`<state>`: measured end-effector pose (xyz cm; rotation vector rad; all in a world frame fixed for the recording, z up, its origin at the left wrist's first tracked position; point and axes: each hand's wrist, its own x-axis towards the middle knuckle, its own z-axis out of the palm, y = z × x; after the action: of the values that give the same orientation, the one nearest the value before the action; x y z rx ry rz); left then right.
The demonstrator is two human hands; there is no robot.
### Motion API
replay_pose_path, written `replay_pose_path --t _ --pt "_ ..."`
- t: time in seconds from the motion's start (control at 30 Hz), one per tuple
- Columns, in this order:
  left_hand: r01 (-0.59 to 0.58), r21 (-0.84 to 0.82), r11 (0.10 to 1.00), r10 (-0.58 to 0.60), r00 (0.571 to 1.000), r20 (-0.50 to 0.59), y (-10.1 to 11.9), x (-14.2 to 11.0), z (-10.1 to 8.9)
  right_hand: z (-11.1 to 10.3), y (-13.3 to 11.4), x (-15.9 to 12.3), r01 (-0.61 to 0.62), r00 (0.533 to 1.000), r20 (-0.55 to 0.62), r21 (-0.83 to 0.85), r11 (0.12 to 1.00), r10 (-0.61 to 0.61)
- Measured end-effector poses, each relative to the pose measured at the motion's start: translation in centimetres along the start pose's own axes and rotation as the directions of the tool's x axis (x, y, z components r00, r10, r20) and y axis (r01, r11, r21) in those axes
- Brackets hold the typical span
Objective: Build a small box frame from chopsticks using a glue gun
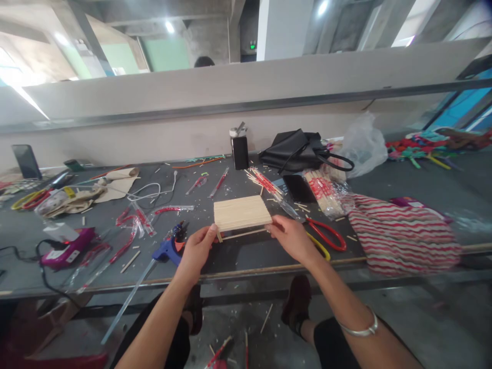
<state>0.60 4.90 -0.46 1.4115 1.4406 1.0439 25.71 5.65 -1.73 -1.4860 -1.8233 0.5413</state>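
While the stick panel (241,212) is gripped at its near corners between the left hand (197,249) and right hand (292,237), alignment appears under way; a steady, level hold is judged needed beside the glue gun (169,249).

Scene evenly lit on my feed, moderately bright. Ceiling lamps (169,26) blown out to white, strong glare at upper left window (15,77). Shadows under hands (292,238) faint, soft on worktop (246,256). Wide-lens bending obvious: partition rail (246,105) curves. Striped cloth (403,233) smeared, right edge blurred. Centre sharp, I read stick grain fine.
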Motion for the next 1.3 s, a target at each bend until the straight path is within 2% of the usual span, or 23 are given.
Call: replay_pose_path --t 0.2,0.4,1.3 --pt "-0.068 0.058 0.996 0.068 0.998 -0.002 -0.9 0.3 0.0 0.6 0.1 -0.2 -0.014 1.000 -0.009 0.005 1.000 0.014" --pt "-0.065 0.066 0.996 0.065 0.998 0.001 -1.2 0.5 0.1 0.5 0.0 -0.2 -0.029 1.000 -0.010 0.013 1.000 0.029" --pt "0.050 -0.015 0.999 -0.050 0.999 -0.016 0.0 0.3 0.4 0.7 -0.1 0.1 -0.031 0.999 -0.027 -0.041 0.999 0.030"
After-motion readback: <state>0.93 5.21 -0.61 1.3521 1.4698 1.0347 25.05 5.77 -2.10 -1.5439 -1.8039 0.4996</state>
